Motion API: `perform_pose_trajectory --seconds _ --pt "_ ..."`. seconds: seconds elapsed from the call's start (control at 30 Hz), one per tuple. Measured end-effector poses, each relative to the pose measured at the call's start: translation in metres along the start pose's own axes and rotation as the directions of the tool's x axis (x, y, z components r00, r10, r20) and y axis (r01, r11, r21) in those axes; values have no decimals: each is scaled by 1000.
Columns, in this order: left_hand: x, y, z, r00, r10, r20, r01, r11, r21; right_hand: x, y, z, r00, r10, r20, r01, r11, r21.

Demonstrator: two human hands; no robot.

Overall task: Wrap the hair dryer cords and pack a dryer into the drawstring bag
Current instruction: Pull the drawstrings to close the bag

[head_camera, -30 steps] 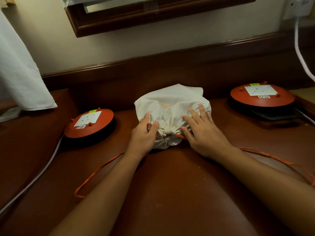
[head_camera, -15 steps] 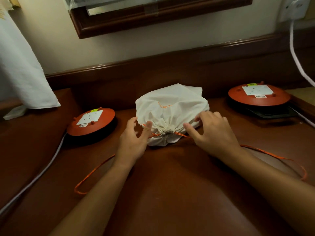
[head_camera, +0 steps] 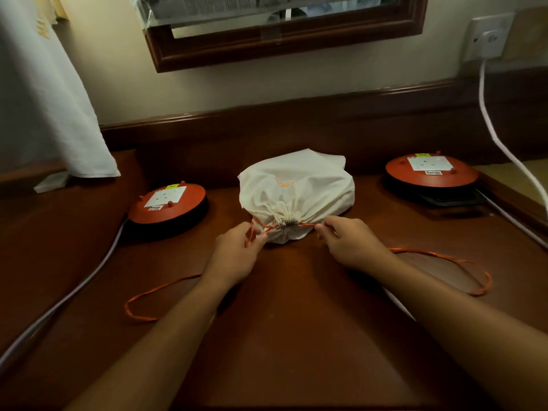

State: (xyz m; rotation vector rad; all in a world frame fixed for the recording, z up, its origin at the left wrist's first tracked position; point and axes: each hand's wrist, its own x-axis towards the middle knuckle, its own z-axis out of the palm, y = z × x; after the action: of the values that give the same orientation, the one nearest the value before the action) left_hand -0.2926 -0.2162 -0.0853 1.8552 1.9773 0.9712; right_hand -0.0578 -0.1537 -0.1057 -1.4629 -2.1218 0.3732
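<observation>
Risk: an uneven pull on the drawstring (head_camera: 308, 224) could drag the bag (head_camera: 296, 191) across the counter (head_camera: 281, 336), since nothing anchors it. The long loose loops could also snag. Left hand (head_camera: 237, 250) fingers pinch the string left of the neck. Right hand (head_camera: 347, 244) fingers pinch it on the right. The bag sits mid-counter between the left reel (head_camera: 167, 207) and right reel (head_camera: 431, 173), touching neither. It is cream cloth, bulging, neck gathered tight, with faint orange print on top.

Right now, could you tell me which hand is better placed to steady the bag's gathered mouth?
Probably the left: the left hand pinches the drawstring right beside the mouth of the bag, while the right hand pinches it farther out.
</observation>
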Motion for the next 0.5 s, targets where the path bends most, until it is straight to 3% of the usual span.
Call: perform_pose_trajectory --seconds 0.13,0.27,0.5 --pt "-7 -15 -11 999 36 -40 -35 999 39 -7 3 -8 995 -34 -96 32 999 -21" --pt "-2 -24 -25 992 127 -5 -121 957 264 -2 1 -14 991 -51 -126 34 990 -135" --pt "6 -25 -36 990 113 82 -129 967 221 -3 -1 -17 988 -83 -128 67 990 -127"
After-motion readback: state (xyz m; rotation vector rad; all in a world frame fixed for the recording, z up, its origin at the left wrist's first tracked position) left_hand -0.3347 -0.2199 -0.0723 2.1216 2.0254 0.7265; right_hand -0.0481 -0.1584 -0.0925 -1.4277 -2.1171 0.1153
